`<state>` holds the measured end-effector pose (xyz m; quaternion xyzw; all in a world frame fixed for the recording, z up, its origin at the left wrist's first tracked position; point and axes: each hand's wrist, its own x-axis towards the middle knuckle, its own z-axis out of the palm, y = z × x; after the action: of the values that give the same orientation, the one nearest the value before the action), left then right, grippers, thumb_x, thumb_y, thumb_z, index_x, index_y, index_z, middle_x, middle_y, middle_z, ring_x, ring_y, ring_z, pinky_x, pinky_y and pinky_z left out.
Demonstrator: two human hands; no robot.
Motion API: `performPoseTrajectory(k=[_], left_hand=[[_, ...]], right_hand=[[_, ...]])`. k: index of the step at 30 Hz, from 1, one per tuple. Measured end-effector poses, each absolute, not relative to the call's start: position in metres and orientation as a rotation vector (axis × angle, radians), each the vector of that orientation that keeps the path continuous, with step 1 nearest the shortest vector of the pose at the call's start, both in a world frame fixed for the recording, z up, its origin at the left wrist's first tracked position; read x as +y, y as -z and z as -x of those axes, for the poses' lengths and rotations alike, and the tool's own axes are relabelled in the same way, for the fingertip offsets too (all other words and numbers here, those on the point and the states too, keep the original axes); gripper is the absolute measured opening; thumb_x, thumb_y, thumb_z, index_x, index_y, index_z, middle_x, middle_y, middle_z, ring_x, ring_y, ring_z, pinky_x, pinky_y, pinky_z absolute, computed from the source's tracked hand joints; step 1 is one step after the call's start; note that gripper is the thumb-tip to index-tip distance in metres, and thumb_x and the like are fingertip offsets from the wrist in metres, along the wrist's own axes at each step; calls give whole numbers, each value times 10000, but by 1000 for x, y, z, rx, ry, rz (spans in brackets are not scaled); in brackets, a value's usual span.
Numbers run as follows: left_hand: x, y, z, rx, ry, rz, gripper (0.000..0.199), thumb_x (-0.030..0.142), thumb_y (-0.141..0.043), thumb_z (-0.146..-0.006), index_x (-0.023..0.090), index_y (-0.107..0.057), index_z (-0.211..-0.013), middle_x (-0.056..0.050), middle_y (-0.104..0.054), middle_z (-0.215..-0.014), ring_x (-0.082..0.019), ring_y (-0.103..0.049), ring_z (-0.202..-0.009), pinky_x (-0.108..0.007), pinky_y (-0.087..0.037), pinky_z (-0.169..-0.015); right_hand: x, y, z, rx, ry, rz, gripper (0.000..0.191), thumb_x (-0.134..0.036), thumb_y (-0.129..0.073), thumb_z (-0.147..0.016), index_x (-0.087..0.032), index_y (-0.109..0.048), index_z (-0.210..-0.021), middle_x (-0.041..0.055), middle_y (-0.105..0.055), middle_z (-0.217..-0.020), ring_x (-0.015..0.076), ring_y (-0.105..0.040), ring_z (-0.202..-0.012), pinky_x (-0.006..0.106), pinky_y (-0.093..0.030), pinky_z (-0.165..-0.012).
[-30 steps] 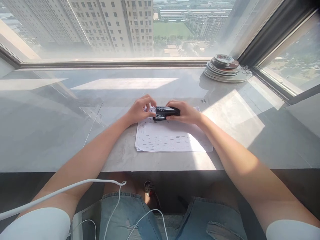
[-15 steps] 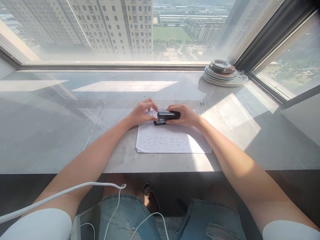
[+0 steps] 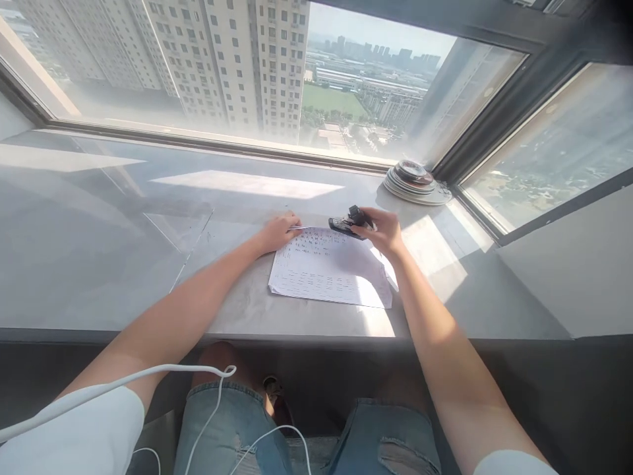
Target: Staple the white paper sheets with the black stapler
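Note:
My right hand (image 3: 383,231) is closed around a black stapler (image 3: 346,224) over the upper right edge of the paper sheets (image 3: 326,274). Its black top part stands tilted up from the base. At the sheets' upper left corner, my left hand (image 3: 281,233) pinches the paper between thumb and fingers, and that corner is lifted a little. Rows of handwriting and printed lines cover the top sheet. More than one sheet shows along the right side, where the edges do not line up.
A stack of plates (image 3: 415,183) stands in the far right corner by the window frame (image 3: 217,145). The pale stone sill (image 3: 237,310) ends in a front edge above my knees. A white cable (image 3: 148,373) hangs across my left arm and lap.
My left hand has left the stapler and now grips the paper's corner. My right hand has drawn the stapler right and tilted it. The camera view has turned slightly.

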<state>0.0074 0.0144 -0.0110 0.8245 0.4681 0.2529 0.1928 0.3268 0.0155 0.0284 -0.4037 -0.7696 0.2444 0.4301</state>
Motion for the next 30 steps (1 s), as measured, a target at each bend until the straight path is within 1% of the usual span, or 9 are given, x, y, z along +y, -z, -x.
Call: performPoseTrajectory(k=[4,7,10,12,14,19,23,30], left_hand=[[19,13,-5,1246,-778,-2216,269,400,-494,-956,196,-668,-940,-28,-671,-848,-199,-591,-788,-310,-429,-752],[21,14,-4,1183,-803,-2167,317,448,-487,-948,198,-650,-842,-3,-631,-737,-173,-543,-696,-292,-395,-671],[20,12,-5,1133,-813,-2143,370,466,-531,-910,196,-542,-657,17,-502,-598,-144,-438,-584,-289,-331,-586],[19,10,-6,1107,-827,-2128,414,465,-550,-895,199,-453,-593,29,-408,-545,-127,-364,-536,-290,-285,-549],[19,8,-6,1090,-838,-2120,427,457,-557,-892,201,-416,-580,32,-371,-529,-121,-335,-520,-289,-261,-534],[21,8,-5,1096,-838,-2111,431,443,-551,-902,203,-403,-576,30,-357,-521,-119,-330,-509,-288,-252,-527],[21,9,-4,1100,-818,-2126,459,459,-557,-897,208,-351,-572,36,-310,-516,-113,-297,-492,-296,-240,-521],[24,13,-4,1097,-834,-2155,447,451,-566,-887,205,-359,-578,33,-305,-521,-113,-297,-499,-296,-234,-517]], right_hand=[[-4,-46,-380,-1838,-387,1206,433,-356,-781,-757,-195,-746,-1157,59,-762,-1012,266,-707,-927,416,-569,-853],[-34,-47,-412,-1774,-270,1371,378,-369,-749,-764,-177,-756,-1089,81,-761,-994,282,-712,-911,444,-578,-855],[-58,-39,-425,-1769,-264,1511,375,-384,-725,-774,-176,-755,-1084,108,-764,-1039,316,-714,-962,471,-578,-890],[-68,-33,-427,-1782,-261,1578,387,-385,-722,-775,-184,-754,-1104,119,-761,-1090,333,-708,-1011,487,-571,-926],[-72,-28,-428,-1807,-286,1605,389,-382,-721,-780,-195,-753,-1120,116,-759,-1117,337,-703,-1040,499,-562,-953],[-76,-24,-430,-1905,-443,1530,394,-383,-734,-784,-221,-739,-1143,89,-755,-1147,315,-701,-1079,498,-551,-997],[-83,-24,-432,-1955,-503,1509,404,-422,-754,-773,-233,-734,-1130,86,-754,-1152,322,-699,-1086,494,-569,-960],[-95,-31,-427,-2071,-432,1546,351,-463,-744,-801,-240,-727,-1072,86,-764,-1049,320,-711,-974,468,-581,-847]])
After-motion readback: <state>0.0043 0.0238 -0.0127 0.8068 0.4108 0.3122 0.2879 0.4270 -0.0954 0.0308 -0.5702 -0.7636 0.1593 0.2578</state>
